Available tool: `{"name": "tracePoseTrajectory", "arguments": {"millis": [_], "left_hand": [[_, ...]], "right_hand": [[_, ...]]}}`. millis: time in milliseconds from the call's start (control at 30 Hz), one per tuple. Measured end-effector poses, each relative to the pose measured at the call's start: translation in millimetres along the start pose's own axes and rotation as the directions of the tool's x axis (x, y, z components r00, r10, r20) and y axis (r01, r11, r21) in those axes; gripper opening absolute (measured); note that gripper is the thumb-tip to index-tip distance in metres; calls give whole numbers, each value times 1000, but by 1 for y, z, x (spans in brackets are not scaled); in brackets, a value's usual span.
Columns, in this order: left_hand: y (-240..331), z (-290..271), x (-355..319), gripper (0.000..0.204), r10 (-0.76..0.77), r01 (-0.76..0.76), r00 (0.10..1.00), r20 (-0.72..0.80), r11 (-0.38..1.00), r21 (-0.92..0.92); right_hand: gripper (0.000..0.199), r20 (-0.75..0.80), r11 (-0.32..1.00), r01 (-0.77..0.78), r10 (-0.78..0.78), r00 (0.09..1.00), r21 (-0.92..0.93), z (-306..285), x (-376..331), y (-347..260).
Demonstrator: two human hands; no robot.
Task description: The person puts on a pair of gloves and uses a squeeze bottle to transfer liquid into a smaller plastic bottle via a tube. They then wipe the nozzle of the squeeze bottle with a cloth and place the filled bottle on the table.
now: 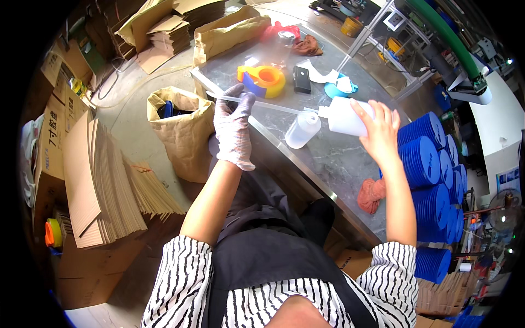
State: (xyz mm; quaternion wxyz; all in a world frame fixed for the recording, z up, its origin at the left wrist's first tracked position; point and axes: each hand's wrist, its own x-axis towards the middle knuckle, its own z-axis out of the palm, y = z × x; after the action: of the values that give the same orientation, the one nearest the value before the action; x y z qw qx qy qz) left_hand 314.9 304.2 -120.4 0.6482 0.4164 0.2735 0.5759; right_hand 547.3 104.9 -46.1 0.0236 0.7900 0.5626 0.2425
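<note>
My left hand [234, 128], in a light knitted glove, is raised by the table's near edge. Its thumb and fingers pinch a thin whitish tube [273, 104] that reaches right toward the bottles. My bare right hand [378, 128] is closed around a white plastic bottle [345, 116], tipped on its side with its neck to the left. That neck is at the mouth of a second translucent white bottle [302, 131], which stands on the grey table [328, 158]. Whether liquid runs between them I cannot tell.
Farther back lie an orange and yellow tape dispenser [262, 80], a black box [301, 79] and a blue tape roll [340, 87]. Blue reels [421, 158] are stacked at right, beside a reddish cloth [372, 195]. A paper bag [180, 131] and cardboard [98, 180] stand left.
</note>
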Motion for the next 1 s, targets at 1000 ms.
{"name": "tracePoseTrajectory", "arguments": {"millis": [1000], "left_hand": [[27,30,-6,35,147,-145,975,168,989,-20]], "right_hand": [[119,129,107,-309,747,653,945,206,-116,-49]]}}
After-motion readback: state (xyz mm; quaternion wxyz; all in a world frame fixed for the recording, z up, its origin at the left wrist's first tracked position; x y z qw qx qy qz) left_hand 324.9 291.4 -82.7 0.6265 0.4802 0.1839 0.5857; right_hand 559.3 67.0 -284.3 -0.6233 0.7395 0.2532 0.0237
